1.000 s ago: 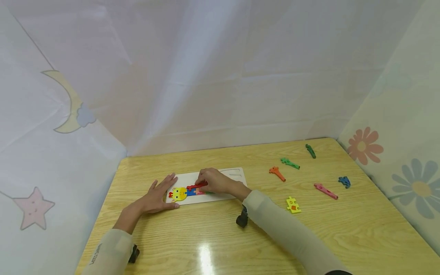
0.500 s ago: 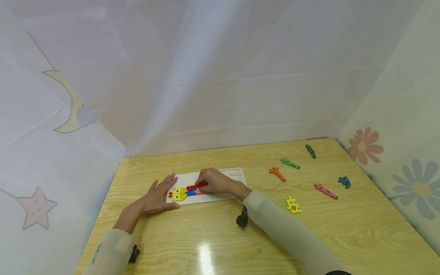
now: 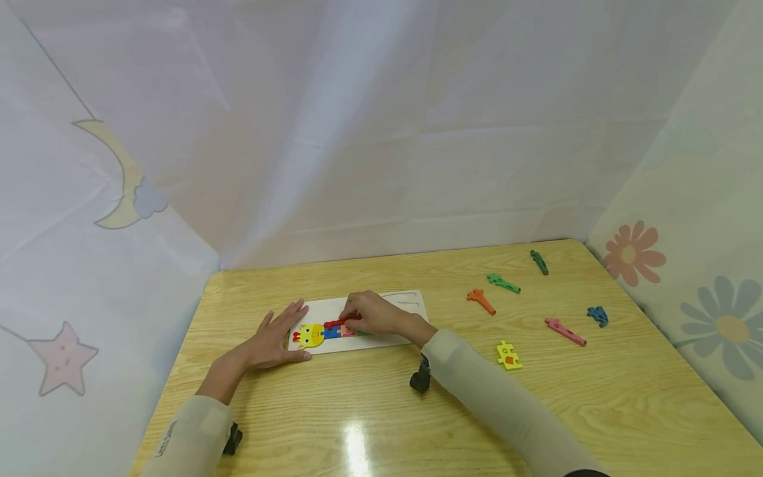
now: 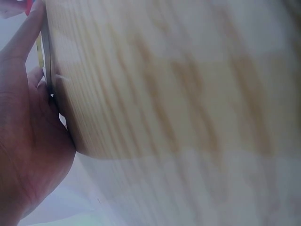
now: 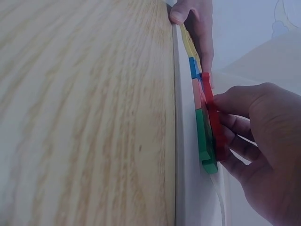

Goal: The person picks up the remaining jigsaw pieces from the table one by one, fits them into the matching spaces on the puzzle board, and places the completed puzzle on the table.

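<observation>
Here, the right hand (image 3: 372,313) pinches a red piece (image 5: 216,128).
Uneven pressure might tip it (left hand (image 3: 269,342) spread against the board (image 3: 328,309)).

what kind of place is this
Probably a play corner or a booth made up like a child's room; I can't tell which. Pale walls show a moon, a star and flowers, and the table bears a puzzle board with bright loose pieces beside it.
</observation>
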Motion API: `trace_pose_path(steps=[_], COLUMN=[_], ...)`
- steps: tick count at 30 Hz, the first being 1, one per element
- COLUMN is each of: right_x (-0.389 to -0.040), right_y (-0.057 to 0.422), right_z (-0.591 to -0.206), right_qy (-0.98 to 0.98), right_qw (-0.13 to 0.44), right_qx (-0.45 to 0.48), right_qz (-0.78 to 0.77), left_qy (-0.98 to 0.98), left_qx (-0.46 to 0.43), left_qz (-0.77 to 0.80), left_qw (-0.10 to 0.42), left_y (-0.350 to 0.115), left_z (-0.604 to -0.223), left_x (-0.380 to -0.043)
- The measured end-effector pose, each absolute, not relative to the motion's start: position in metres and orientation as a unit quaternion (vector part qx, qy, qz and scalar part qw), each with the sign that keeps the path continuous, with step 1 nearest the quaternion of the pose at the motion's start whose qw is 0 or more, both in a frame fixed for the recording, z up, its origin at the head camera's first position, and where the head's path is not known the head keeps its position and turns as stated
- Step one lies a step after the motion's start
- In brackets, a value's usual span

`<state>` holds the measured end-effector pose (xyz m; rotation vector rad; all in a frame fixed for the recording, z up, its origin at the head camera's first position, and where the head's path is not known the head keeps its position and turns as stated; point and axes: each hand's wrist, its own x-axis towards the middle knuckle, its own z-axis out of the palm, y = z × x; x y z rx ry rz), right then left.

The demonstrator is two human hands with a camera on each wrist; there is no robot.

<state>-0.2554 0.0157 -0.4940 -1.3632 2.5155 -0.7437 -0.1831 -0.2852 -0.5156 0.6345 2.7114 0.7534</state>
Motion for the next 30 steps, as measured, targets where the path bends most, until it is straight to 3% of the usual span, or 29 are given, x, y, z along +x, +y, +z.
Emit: trace_pose_path(steps=[30], right_x=[-0.2524], right_y=[0.0184], right_z=[-0.4913], right_qy=[0.845], right_qw=[0.084], right_qx=[-0.467], right_qz=[-0.247], left_qy=[0.928], left_qx=[0.220], left_qz=[0.271], left_qw=[0.129], left_y=[-0.2832], left_z=[-0.5108], left_x=[-0.1800])
